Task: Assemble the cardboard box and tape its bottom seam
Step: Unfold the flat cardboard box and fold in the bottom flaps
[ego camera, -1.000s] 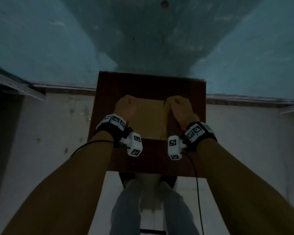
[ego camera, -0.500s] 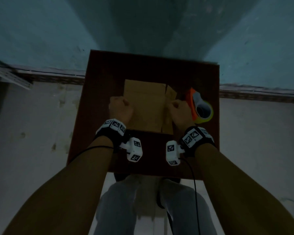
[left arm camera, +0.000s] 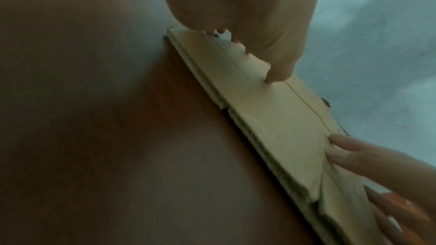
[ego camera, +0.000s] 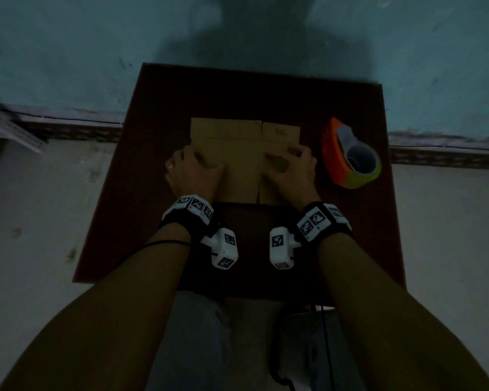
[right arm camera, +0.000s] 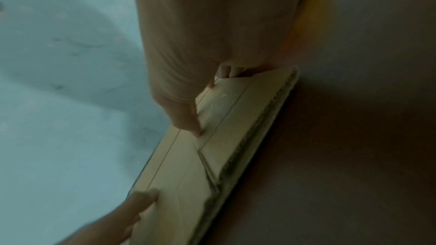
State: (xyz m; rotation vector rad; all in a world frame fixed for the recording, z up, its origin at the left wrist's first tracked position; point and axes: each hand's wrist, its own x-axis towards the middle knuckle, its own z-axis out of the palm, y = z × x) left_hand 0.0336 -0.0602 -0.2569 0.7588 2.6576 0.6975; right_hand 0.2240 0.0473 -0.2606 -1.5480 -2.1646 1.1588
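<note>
Head view: flattened cardboard box (ego camera: 237,159) lies mid-frame on the bench (ego camera: 153,193); left hand (ego camera: 194,172) and right hand (ego camera: 290,172) each grip a side edge, tape dispenser (ego camera: 347,156) at right.

dark brown table (ego camera: 164,114) | on it: flat cardboard box (ego camera: 237,153) ctr, tape dispenser (ego camera: 350,156) right side
</note>
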